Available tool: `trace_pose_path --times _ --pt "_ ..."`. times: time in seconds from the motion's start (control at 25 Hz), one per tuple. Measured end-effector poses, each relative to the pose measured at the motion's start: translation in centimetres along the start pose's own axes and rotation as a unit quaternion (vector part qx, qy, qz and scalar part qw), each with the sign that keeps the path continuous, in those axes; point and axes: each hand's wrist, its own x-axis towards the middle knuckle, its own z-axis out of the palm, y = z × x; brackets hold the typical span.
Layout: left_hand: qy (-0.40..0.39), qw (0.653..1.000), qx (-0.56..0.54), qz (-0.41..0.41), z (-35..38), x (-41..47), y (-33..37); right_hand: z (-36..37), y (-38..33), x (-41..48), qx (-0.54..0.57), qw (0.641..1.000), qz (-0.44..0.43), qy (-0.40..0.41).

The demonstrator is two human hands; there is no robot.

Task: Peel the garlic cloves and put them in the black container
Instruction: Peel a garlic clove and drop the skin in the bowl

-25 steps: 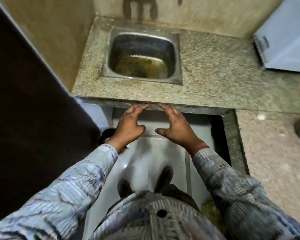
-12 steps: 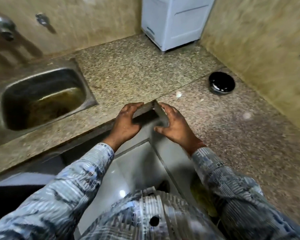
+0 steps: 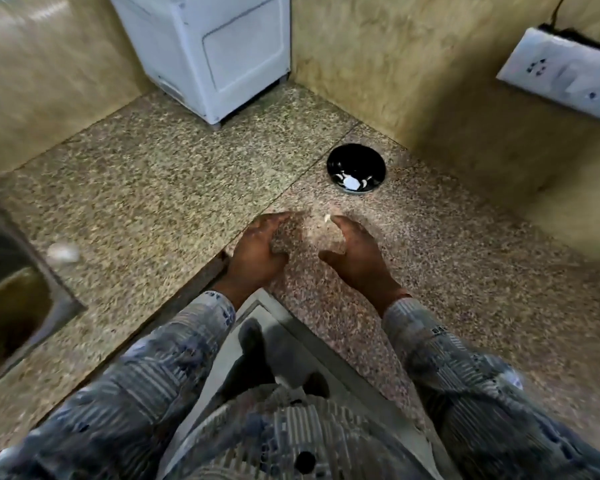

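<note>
Lying on counter (image 3: 174,188), garlic clove (image 3: 326,218) just beside right hand (image 3: 359,259) fingers (image 3: 340,225).

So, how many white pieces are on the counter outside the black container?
2. One small piece sits at the fingertips of the right hand; one blurred piece lies near the sink. Others may be hidden under it or the left hand.
</note>
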Motion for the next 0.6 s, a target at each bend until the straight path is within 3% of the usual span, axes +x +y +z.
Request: trace_pose_path --times 0.24,0.48,0.6 --pt "-0.054 0.994 0.073 -0.054 0.4 9.7 -4.2 3.0 2.3 8.8 -0.005 0.988 0.156 0.013" --pt "-0.184 0.969 0.162 -0.024 0.6 15.6 -7.8 6.3 2.4 14.3 -0.069 0.962 0.265 0.009" --pt "-0.182 0.972 0.146 0.009 1.1 16.8 -9.2 7.0 2.4 14.9 -0.066 0.954 0.289 0.035"
